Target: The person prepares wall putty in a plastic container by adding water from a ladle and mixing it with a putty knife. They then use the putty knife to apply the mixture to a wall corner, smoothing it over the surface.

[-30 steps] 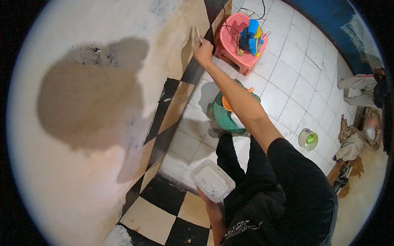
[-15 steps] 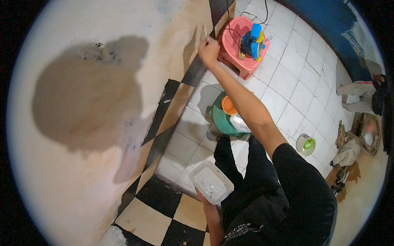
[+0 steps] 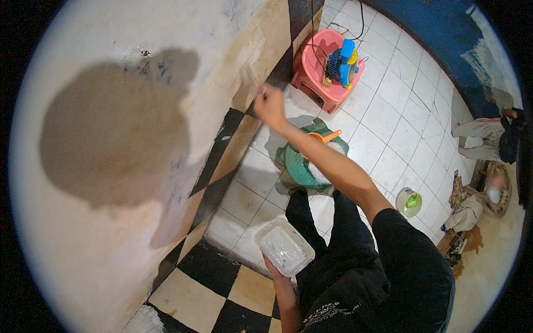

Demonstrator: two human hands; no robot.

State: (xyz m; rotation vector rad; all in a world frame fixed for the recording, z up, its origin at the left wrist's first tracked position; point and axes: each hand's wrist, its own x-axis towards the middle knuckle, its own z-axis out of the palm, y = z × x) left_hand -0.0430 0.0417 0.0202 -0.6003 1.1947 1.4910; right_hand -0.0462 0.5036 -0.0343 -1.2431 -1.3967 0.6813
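My left hand [image 3: 271,267] holds a white rectangular plastic tub [image 3: 298,235] from beneath, tilted in front of my body. Inside is pale, wet-looking paste [image 3: 283,248]. Up by the wall [image 3: 222,61], my right hand [image 3: 270,108] is closed round a thin pale tool [image 3: 249,76]. Motion blurs the tool, so its exact kind cannot be made out. It is close to the stained lower part of the wall, above the black-and-tan tile border [image 3: 226,152]; whether it touches is unclear.
A green stool [image 3: 302,171] by my feet bears an orange dipper [image 3: 333,136] and a whitish bag. Beyond stands a pink plastic chair [image 3: 333,99] with a blue fan [image 3: 347,64] and cords. A pale bucket [image 3: 403,197] sits at right. Another person [image 3: 483,133] is at the far right.
My right hand has moved down and left along the wall with the thin tool. The tub in my left hand stays nearly in place.
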